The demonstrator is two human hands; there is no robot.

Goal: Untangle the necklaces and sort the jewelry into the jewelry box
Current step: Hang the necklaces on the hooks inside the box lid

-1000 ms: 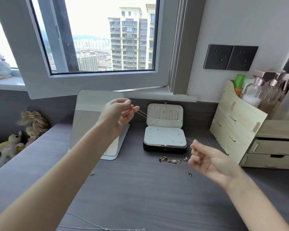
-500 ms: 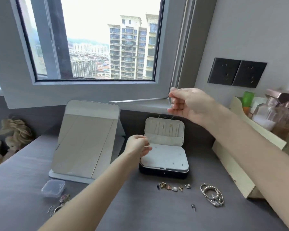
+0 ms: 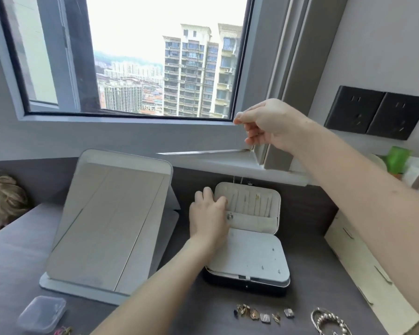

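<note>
The jewelry box (image 3: 252,257) lies open on the grey desk, its cream lid (image 3: 252,201) upright with thin chains hanging inside. My right hand (image 3: 269,124) is raised high above the box and pinches the top of a very thin necklace (image 3: 234,179) that hangs straight down behind the lid. At the lid's left edge, my left hand (image 3: 209,213) curls its fingers over the rim, with a small silver piece (image 3: 229,215) at the thumb. A row of small earrings (image 3: 264,315) and a pile of silver bracelets (image 3: 329,321) lie in front of the box.
A tilted table mirror (image 3: 107,226) stands left of the box. A small clear plastic case (image 3: 42,313) sits at the front left. A wooden drawer organizer (image 3: 363,274) fills the right side. A doll (image 3: 3,197) lies at the far left.
My right hand rose from the desk to high above the box and stays there. My left hand dropped from mid-air to the lid's left edge. The view moved closer to the box.
</note>
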